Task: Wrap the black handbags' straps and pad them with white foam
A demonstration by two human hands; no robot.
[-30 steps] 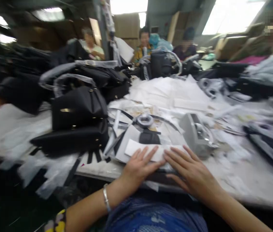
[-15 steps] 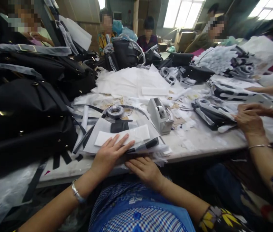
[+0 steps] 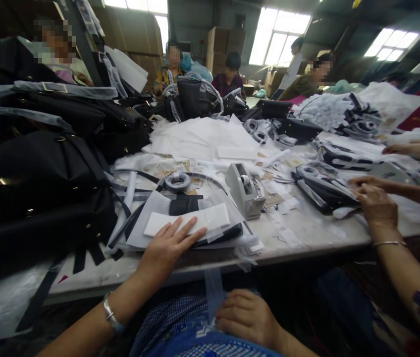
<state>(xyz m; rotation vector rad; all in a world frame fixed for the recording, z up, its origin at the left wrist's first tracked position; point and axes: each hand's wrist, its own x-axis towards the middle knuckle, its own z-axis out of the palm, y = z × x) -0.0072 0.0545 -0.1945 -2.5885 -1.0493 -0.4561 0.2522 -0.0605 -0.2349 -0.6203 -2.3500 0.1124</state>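
My left hand (image 3: 171, 243) lies with fingers spread on a white foam strip (image 3: 210, 218). The strip rests on a flat black bag piece (image 3: 185, 204) wrapped in thin white sheet (image 3: 141, 235) at the table's front edge. Below that edge, in front of my apron, my right hand (image 3: 249, 315) is closed with curled fingers. It grips the lower end of a translucent plastic strip (image 3: 214, 290), which runs up toward the table edge. The fingertips' exact hold is partly hidden.
A grey tape dispenser (image 3: 245, 193) stands right of the wrapped piece, a coiled strap (image 3: 177, 182) behind it. Black bags (image 3: 39, 183) pile up at left. White sheets (image 3: 202, 136) lie farther back. At right a co-worker's hands (image 3: 377, 203) handle another black bag piece (image 3: 321, 191).
My right hand has moved down from the table edge to my lap, and a translucent strip now stretches up from it. My left hand stays on the foam strip. The view has tilted up slightly.
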